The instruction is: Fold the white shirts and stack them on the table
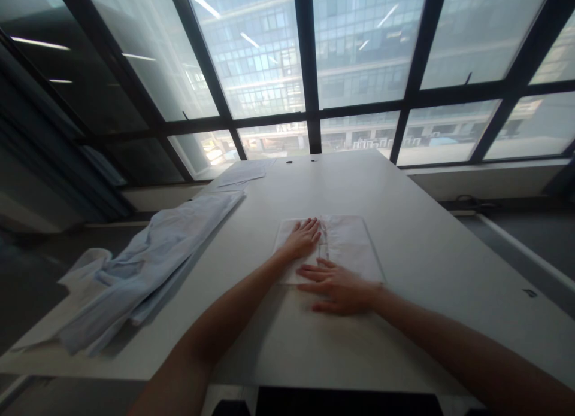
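Note:
A flat white rectangular packet (pixel 353 242), which looks like folded cloth in a clear sleeve, lies on the table in front of me. A wrinkled seam or strip runs down its middle. My left hand (pixel 303 239) rests flat on the packet's left half, fingers stretched toward the seam. Across the near edge lies my right hand (pixel 339 287), fingers spread and pointing left, slightly blurred by motion. Neither hand grips anything. Part of the packet's left side and near edge is hidden under the hands.
The white table (pixel 422 254) reaches toward large windows (pixel 359 57). To the left, a loose pile of pale shirts or similar garments (pixel 153 254) lies along the edge. Papers (pixel 242 173) sit at the far left. A small dark object (pixel 530 292) is near the right edge.

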Action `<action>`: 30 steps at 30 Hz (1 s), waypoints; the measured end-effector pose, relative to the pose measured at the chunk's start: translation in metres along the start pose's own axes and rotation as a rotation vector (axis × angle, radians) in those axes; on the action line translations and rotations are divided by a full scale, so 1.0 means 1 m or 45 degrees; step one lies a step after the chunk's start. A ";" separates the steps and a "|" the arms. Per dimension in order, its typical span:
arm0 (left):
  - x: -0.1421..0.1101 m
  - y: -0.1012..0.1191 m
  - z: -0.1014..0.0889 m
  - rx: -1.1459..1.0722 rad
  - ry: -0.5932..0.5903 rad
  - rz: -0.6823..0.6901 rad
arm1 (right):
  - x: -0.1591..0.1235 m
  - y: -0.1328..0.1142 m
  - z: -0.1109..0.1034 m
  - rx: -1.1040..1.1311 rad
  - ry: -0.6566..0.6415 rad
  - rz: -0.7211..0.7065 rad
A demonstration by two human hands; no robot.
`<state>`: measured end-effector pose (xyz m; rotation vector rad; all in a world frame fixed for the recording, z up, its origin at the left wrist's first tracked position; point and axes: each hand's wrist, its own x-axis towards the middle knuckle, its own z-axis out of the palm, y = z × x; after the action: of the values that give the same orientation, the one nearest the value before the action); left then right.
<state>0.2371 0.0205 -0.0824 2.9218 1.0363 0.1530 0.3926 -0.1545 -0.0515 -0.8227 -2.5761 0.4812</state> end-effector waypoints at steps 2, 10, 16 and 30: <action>0.001 -0.002 0.001 -0.029 0.012 -0.031 | 0.001 -0.015 0.005 0.043 -0.062 -0.006; -0.003 0.004 -0.008 -0.106 0.041 -0.056 | -0.002 0.019 -0.022 0.481 0.905 0.454; -0.011 0.035 -0.015 -0.130 0.014 -0.134 | -0.043 0.098 -0.061 0.340 0.969 1.462; 0.003 0.033 -0.012 0.007 0.140 -0.246 | -0.063 0.088 -0.079 1.216 0.504 1.394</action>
<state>0.2582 -0.0031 -0.0677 2.8245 1.3287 0.3075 0.5182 -0.1087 -0.0374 -1.5984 -1.0757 1.4735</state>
